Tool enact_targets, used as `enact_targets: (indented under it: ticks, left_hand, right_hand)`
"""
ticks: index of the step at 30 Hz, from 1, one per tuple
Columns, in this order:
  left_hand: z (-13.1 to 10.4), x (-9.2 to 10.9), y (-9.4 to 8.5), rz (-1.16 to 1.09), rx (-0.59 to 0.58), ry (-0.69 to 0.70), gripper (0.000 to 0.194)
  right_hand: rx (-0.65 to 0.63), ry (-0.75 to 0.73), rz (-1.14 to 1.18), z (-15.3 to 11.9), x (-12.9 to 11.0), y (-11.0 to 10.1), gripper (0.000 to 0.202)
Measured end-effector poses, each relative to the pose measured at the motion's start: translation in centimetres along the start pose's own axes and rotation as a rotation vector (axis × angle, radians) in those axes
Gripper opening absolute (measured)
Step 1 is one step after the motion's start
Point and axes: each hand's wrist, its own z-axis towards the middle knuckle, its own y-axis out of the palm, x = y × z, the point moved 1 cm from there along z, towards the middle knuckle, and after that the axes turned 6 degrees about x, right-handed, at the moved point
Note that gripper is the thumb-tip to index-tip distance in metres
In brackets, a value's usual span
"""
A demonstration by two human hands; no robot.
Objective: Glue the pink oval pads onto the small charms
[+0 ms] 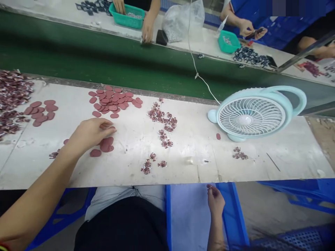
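Observation:
My left hand (90, 134) reaches over the white table, its thumb and fingers slightly apart with nothing visible between them. Just below its fingers lies a small group of flat, dark-red oval pieces (106, 144). A larger heap of the same ovals (112, 99) lies behind it. Past the table's front edge, my right hand (216, 200) pinches a small reddish-brown piece (209, 187) between thumb and fingertips, above a blue tray (188, 216). Small reddish-brown, flower-like pieces (163, 120) are scattered along the table's middle.
A light-blue fan (251, 113) stands at the right, its white cord (195, 66) running upward. A big pile of small pieces (12, 97) and more ovals (42, 111) lie left. A thin stick (273, 162) lies right. Co-workers' hands work across the way beside green baskets (128, 21).

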Motion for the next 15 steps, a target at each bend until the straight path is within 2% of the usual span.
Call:
enact_targets:
  ticks: [3, 8, 12, 15]
  left_hand:
    - [0.2, -0.1, -0.2, -0.017, -0.053, -0.035, 0.031]
    - [0.6, -0.6, 0.0, -0.218, -0.067, -0.122, 0.023]
    - [-0.1, -0.7, -0.3, -0.339, 0.032, -0.112, 0.016]
    - [-1.0, -0.3, -0.6, -0.529, 0.090, -0.123, 0.025]
  right_hand:
    - [-0.035, -0.085, -0.006, 0.1, -1.9, 1.1, 0.019]
    - [-0.054, -0.141, -0.004, -0.6, -4.3, 1.2, 0.031]
    - [-0.047, -0.113, 0.004, -1.1, -4.6, 1.4, 0.029]
    - [-0.017, -0.071, 0.037, -1.3, -4.4, 2.0, 0.028]
